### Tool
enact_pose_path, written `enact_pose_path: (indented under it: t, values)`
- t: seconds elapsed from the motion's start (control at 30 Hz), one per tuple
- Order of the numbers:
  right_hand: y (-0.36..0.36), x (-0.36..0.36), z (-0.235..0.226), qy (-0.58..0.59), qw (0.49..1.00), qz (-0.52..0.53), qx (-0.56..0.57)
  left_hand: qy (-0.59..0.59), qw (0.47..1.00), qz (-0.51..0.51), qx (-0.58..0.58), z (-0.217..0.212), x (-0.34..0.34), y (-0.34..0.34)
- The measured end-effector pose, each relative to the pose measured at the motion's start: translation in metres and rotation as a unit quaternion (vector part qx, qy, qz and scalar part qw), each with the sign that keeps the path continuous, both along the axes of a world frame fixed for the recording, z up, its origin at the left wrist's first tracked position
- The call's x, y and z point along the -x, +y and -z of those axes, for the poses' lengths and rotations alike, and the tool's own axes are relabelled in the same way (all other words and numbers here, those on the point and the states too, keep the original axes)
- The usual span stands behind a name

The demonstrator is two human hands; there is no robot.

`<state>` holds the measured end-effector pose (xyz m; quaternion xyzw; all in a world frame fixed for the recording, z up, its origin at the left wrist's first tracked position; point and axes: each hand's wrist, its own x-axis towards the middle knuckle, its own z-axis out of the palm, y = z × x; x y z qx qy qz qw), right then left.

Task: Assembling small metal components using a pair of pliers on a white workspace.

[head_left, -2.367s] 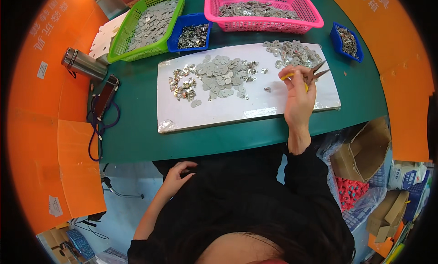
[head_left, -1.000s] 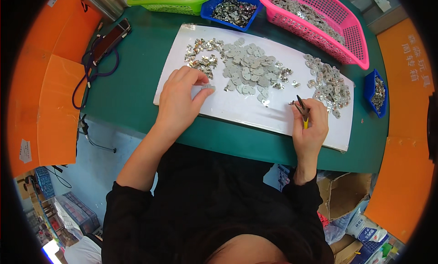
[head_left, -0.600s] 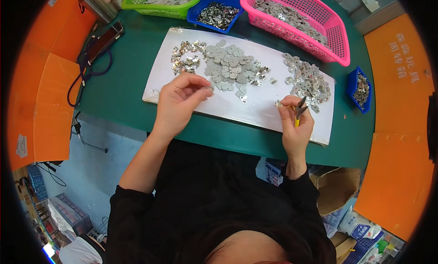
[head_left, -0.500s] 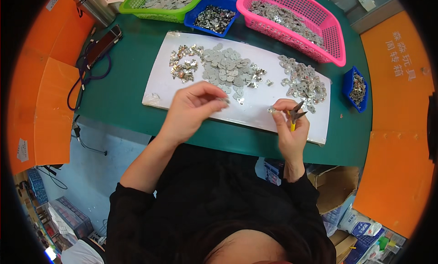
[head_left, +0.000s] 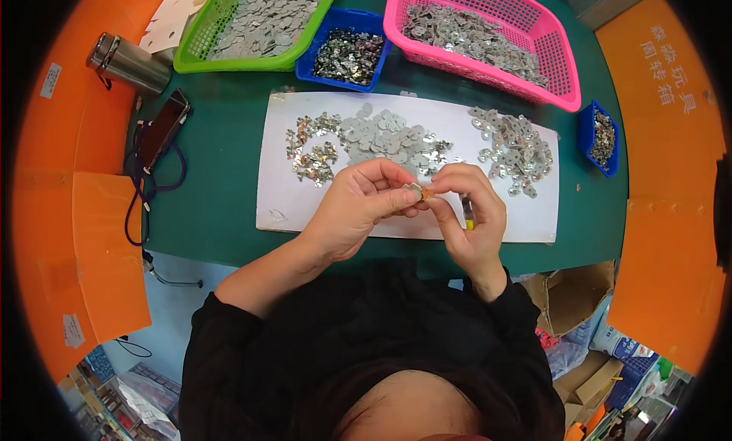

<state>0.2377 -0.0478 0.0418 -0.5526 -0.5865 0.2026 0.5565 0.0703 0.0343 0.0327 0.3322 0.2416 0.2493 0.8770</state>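
Observation:
Over the front of a white board (head_left: 286, 208), my two hands meet fingertip to fingertip. Between thumb and forefinger, my left hand (head_left: 364, 208) pinches a small grey metal plate (head_left: 413, 188). My right hand (head_left: 476, 212) is closed, its thumb and forefinger on a tiny copper-coloured metal piece (head_left: 427, 193) against the plate. Small yellow-handled pliers (head_left: 470, 224) are tucked in the right palm, mostly hidden by the fingers. Behind my hands lie a heap of flat grey plates (head_left: 385, 140), small shiny clips (head_left: 314, 162) on its left, and rounded metal plates (head_left: 511, 147) on the right.
Along the back stand a green basket (head_left: 187, 52), a blue tray (head_left: 305, 67) and a pink basket (head_left: 568, 82), all holding metal parts. Another blue tray (head_left: 587, 136) sits far right. A steel flask (head_left: 133, 63) and a phone (head_left: 164, 128) with a cord lie left. Orange panels (head_left: 663, 181) flank the table.
My hands have come together from apart, bringing the small pieces into contact. The right hand has turned, so the pliers show less. The whole view has shifted slightly.

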Motion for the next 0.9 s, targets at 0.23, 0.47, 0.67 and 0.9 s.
enact_pose_path:
  t: [0.23,0.47,0.67,0.9]
  values:
    - [0.011,0.008,0.002,0.257,0.947,-0.048,0.19,0.021,0.996,-0.048,-0.068,0.01,0.003,0.009]
    - [0.017,0.004,0.017,0.298,0.943,-0.053,0.136,0.003,0.998,0.029,0.061,0.005,0.01,0.019]
    - [0.024,-0.002,0.018,0.214,0.966,-0.108,0.099,-0.04,0.99,0.033,0.129,0.009,0.016,0.023]
    - [0.031,-0.006,0.016,0.056,0.976,-0.21,-0.02,-0.099,0.961,0.145,0.212,0.023,0.021,0.022]
